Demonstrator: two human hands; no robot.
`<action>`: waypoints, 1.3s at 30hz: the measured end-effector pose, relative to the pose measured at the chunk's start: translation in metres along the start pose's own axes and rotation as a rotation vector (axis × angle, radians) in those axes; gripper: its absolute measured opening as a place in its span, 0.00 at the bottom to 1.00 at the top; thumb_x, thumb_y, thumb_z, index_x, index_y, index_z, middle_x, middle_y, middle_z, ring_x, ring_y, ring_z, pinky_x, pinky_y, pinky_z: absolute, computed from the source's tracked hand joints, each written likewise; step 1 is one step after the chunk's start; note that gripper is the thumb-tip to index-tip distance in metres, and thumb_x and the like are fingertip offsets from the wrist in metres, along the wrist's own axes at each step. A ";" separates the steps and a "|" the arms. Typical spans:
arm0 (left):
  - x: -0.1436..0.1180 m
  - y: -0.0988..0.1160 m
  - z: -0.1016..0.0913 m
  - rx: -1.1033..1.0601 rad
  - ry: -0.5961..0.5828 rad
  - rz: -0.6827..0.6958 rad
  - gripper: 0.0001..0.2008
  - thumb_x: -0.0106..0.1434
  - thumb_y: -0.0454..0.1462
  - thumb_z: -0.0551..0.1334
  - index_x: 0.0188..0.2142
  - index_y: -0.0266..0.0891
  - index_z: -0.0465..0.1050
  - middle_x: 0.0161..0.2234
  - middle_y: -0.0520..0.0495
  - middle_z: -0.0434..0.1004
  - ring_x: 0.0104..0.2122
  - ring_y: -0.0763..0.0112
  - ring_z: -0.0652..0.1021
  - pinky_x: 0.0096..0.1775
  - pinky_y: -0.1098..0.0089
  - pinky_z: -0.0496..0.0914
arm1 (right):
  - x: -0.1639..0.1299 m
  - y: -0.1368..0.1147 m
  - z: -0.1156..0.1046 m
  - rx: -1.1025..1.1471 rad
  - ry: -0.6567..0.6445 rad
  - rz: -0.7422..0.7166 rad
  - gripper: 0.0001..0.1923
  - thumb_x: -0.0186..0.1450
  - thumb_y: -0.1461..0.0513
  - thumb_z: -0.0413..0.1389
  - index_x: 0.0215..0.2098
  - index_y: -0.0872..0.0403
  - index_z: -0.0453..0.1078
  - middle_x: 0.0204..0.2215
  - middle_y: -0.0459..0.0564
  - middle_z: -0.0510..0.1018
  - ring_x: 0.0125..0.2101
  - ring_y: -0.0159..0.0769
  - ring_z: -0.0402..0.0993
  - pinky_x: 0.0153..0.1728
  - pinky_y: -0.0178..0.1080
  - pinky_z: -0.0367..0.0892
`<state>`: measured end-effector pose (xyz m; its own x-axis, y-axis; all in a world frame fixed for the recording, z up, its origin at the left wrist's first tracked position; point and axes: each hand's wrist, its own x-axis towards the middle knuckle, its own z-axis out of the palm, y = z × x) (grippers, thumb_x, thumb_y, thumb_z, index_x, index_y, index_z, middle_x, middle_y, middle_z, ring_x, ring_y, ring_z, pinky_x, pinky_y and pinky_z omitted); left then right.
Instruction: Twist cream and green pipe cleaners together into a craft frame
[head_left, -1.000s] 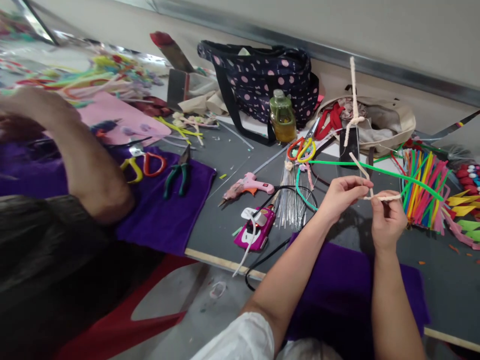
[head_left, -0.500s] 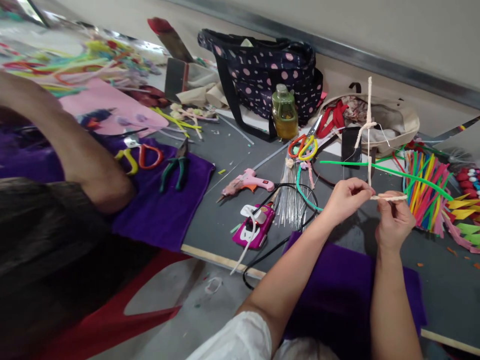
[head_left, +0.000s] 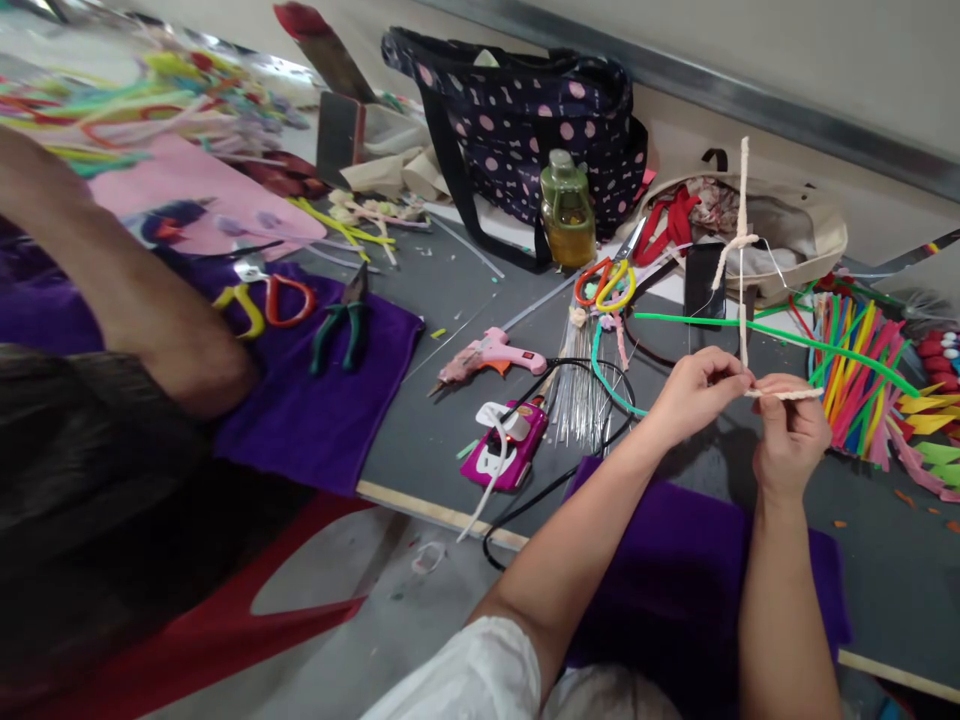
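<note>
Head view shows left hand (head_left: pixel 703 392) and right hand (head_left: pixel 792 438) pinching pale fuzzy wire (head_left: pixel 743 206); probably it is light, soft, easily bent, best held near its lower end.

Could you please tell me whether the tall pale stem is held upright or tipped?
Upright: the tall pale stem rises almost vertically above the fingertips of the left hand.

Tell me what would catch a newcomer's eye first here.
Probably the dark pink-spotted bag at the back, with a green bottle standing before it. Then the bundle of bright strips at the right, beside the left hand and right hand pinching pale fuzzy stems.
</note>
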<state>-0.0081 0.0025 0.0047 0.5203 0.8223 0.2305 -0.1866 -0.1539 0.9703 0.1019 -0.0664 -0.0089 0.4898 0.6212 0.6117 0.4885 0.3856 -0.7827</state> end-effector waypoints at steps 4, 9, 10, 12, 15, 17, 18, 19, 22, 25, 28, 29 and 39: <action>0.000 -0.003 0.002 -0.026 -0.011 -0.008 0.08 0.59 0.39 0.61 0.29 0.35 0.75 0.31 0.46 0.74 0.30 0.73 0.71 0.32 0.73 0.63 | 0.000 0.002 0.001 0.045 0.027 -0.013 0.07 0.62 0.59 0.57 0.29 0.54 0.69 0.28 0.47 0.73 0.30 0.36 0.71 0.32 0.40 0.66; -0.001 0.001 0.002 -0.017 0.040 0.020 0.07 0.58 0.38 0.62 0.29 0.35 0.75 0.31 0.47 0.75 0.30 0.74 0.71 0.33 0.73 0.63 | -0.001 0.003 0.002 0.069 0.081 0.073 0.07 0.60 0.58 0.60 0.29 0.54 0.71 0.26 0.45 0.73 0.24 0.30 0.66 0.25 0.35 0.62; -0.001 0.002 0.002 -0.019 0.050 0.024 0.07 0.58 0.37 0.62 0.29 0.35 0.75 0.31 0.46 0.75 0.30 0.74 0.71 0.33 0.73 0.63 | -0.001 0.002 0.002 0.074 0.092 0.099 0.07 0.59 0.58 0.60 0.29 0.54 0.71 0.25 0.45 0.73 0.23 0.30 0.66 0.25 0.35 0.61; -0.002 0.003 0.002 -0.032 0.062 0.038 0.07 0.59 0.37 0.62 0.29 0.34 0.75 0.32 0.46 0.76 0.30 0.74 0.71 0.33 0.73 0.63 | -0.001 0.001 0.003 0.096 0.107 0.146 0.08 0.59 0.58 0.61 0.28 0.54 0.71 0.24 0.44 0.72 0.22 0.29 0.65 0.24 0.34 0.61; -0.002 0.004 0.002 -0.035 0.063 0.065 0.07 0.59 0.36 0.61 0.28 0.35 0.74 0.32 0.45 0.78 0.31 0.73 0.73 0.34 0.72 0.65 | -0.001 0.000 0.003 0.152 0.110 0.201 0.09 0.58 0.58 0.62 0.26 0.55 0.71 0.23 0.44 0.73 0.21 0.29 0.65 0.23 0.34 0.60; -0.002 0.004 0.002 0.001 0.071 0.075 0.07 0.59 0.35 0.61 0.27 0.35 0.75 0.32 0.46 0.78 0.32 0.72 0.74 0.35 0.72 0.65 | -0.001 0.000 0.003 0.181 0.099 0.242 0.09 0.57 0.58 0.62 0.25 0.55 0.71 0.23 0.45 0.74 0.21 0.29 0.66 0.23 0.34 0.61; -0.001 0.004 0.002 0.026 0.075 0.078 0.06 0.59 0.34 0.61 0.27 0.35 0.75 0.32 0.46 0.79 0.33 0.72 0.74 0.36 0.72 0.66 | -0.001 0.001 0.003 0.187 0.095 0.262 0.09 0.57 0.58 0.62 0.26 0.55 0.72 0.23 0.45 0.74 0.21 0.29 0.66 0.23 0.34 0.61; -0.001 0.004 0.002 0.048 0.077 0.081 0.06 0.59 0.34 0.61 0.27 0.36 0.75 0.32 0.46 0.79 0.33 0.72 0.75 0.36 0.72 0.66 | -0.001 0.001 0.002 0.186 0.090 0.280 0.09 0.57 0.57 0.62 0.26 0.55 0.72 0.24 0.45 0.74 0.21 0.29 0.66 0.23 0.34 0.61; -0.001 0.004 0.000 0.100 0.068 0.093 0.06 0.59 0.33 0.60 0.28 0.36 0.76 0.33 0.47 0.79 0.34 0.72 0.75 0.38 0.72 0.66 | 0.000 0.004 0.000 0.165 0.071 0.333 0.10 0.57 0.55 0.62 0.28 0.55 0.73 0.23 0.44 0.74 0.21 0.30 0.66 0.22 0.34 0.62; -0.001 0.003 -0.001 0.158 0.064 0.112 0.06 0.60 0.33 0.60 0.29 0.37 0.76 0.33 0.47 0.79 0.35 0.71 0.76 0.40 0.71 0.67 | 0.000 0.006 -0.003 0.154 0.045 0.374 0.10 0.56 0.56 0.63 0.28 0.56 0.73 0.22 0.44 0.73 0.21 0.29 0.65 0.22 0.34 0.60; -0.001 0.002 0.000 0.218 0.053 0.151 0.07 0.60 0.33 0.59 0.30 0.37 0.76 0.33 0.47 0.79 0.36 0.71 0.76 0.40 0.71 0.67 | 0.001 0.008 -0.005 0.187 0.018 0.379 0.10 0.55 0.57 0.63 0.25 0.56 0.73 0.22 0.43 0.72 0.20 0.27 0.63 0.22 0.33 0.59; -0.001 0.001 0.001 0.235 0.049 0.160 0.07 0.60 0.33 0.59 0.31 0.38 0.77 0.34 0.47 0.79 0.36 0.71 0.76 0.40 0.71 0.68 | 0.002 0.009 -0.004 0.206 0.020 0.378 0.10 0.55 0.58 0.63 0.24 0.56 0.72 0.22 0.43 0.71 0.21 0.27 0.63 0.23 0.33 0.58; 0.000 -0.015 0.004 0.278 0.032 0.222 0.20 0.63 0.31 0.54 0.54 0.40 0.69 0.47 0.43 0.77 0.48 0.66 0.76 0.49 0.65 0.69 | 0.001 0.021 0.006 0.366 0.177 0.498 0.07 0.53 0.59 0.63 0.25 0.55 0.72 0.20 0.41 0.70 0.21 0.26 0.62 0.24 0.32 0.59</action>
<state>-0.0020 0.0027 -0.0094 0.4649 0.7682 0.4402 -0.0561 -0.4706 0.8806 0.1087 -0.0536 -0.0254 0.7219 0.6757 0.1495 -0.0910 0.3069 -0.9474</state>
